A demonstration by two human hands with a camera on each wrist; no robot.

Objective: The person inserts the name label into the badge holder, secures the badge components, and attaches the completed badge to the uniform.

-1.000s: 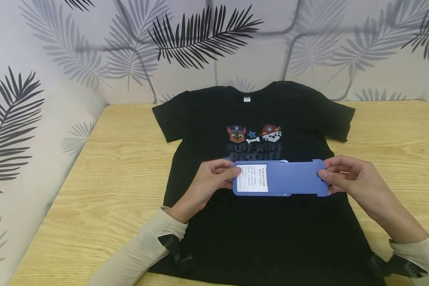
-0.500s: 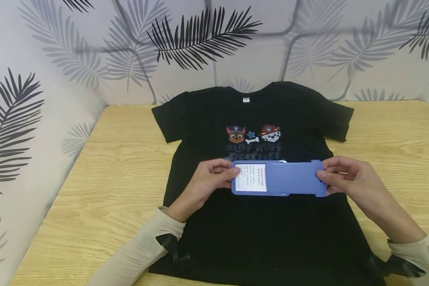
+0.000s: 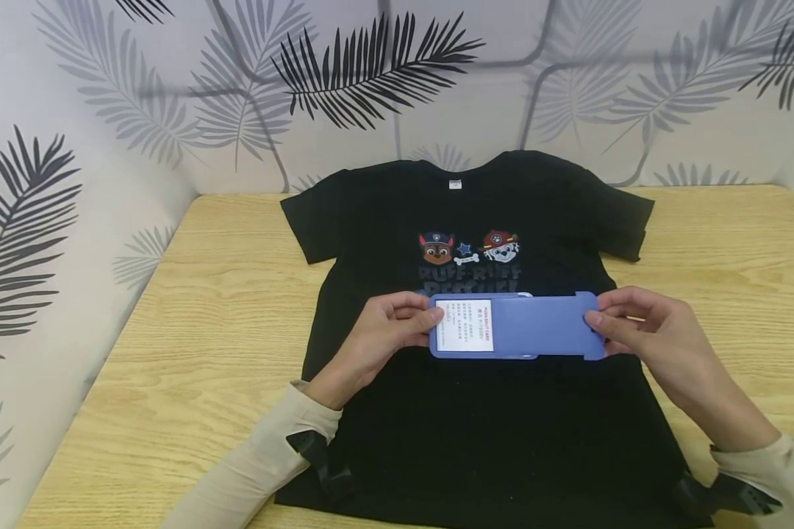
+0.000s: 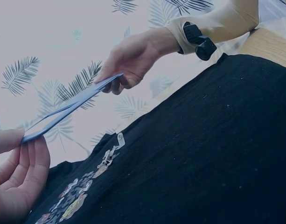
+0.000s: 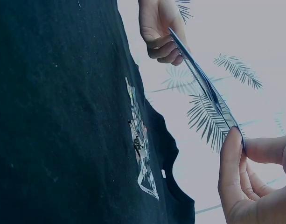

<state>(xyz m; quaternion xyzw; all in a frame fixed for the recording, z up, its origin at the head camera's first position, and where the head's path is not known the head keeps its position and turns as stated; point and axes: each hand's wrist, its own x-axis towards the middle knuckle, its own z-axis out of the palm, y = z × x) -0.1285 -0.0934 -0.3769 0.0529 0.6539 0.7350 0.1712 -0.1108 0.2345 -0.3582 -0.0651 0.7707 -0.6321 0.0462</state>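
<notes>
A blue card holder point(image 3: 542, 327) with its two parts slid out lengthwise is held level over a black T-shirt point(image 3: 476, 433). Its left part frames a white printed card point(image 3: 465, 325). My left hand point(image 3: 387, 334) pinches the left end, thumb on the front face. At the other end, my right hand point(image 3: 662, 342) grips the notched edge between thumb and fingers. Seen nearly edge-on in the left wrist view, the card holder point(image 4: 70, 109) stands clear of the shirt, with a slim gap between its layers. The right wrist view also shows the card holder point(image 5: 203, 79) spanning both hands.
The T-shirt lies spread flat on a wooden table point(image 3: 238, 294), its neckline toward the far edge. Two cartoon dog heads point(image 3: 470, 248) and lettering are printed on its chest. Leaf-patterned fabric point(image 3: 397, 88) hangs behind the table and along the left side.
The card holder has risen very slightly in the head view. Both hands keep the same grip, and its two parts stay slid out by about the same length.
</notes>
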